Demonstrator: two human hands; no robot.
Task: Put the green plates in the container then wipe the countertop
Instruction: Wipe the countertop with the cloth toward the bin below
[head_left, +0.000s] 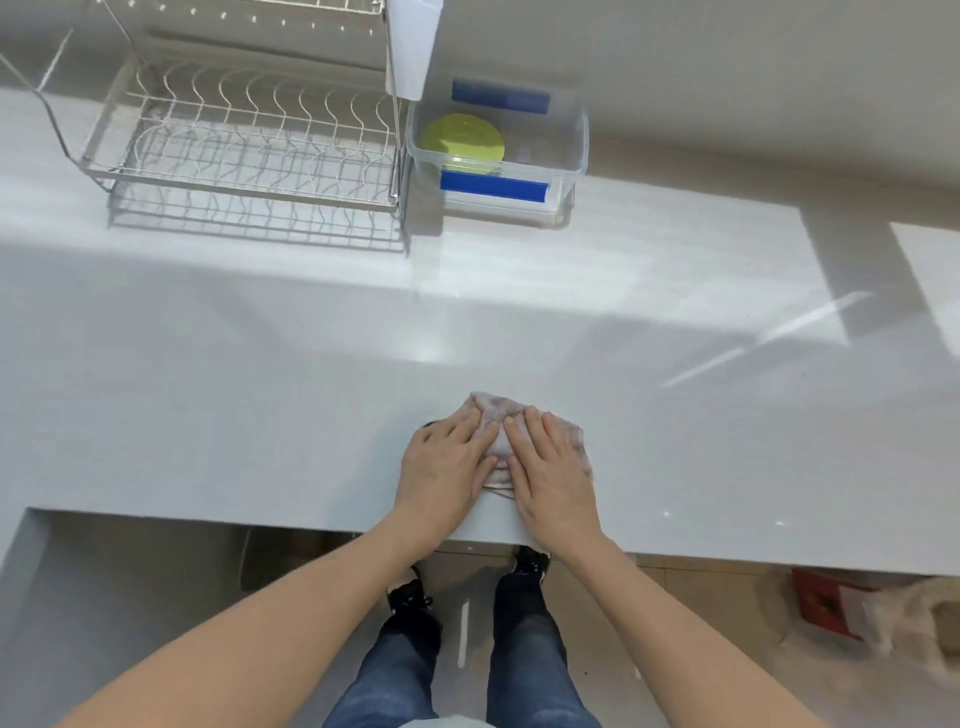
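Green plates (463, 143) lie inside a clear container (571, 150) with blue clips at the back of the white countertop (260, 389). Near the front edge a crumpled pale cloth (496, 415) lies on the counter. My left hand (447, 467) and my right hand (550, 467) press flat on it side by side, fingers straight and pointing away from me. Most of the cloth is hidden under my hands.
A wire dish rack (249, 140) stands at the back left, touching the container's left side. A white holder (413, 47) hangs on the rack's right end. Below the counter's front edge are my legs, the floor and a red object (826, 608).
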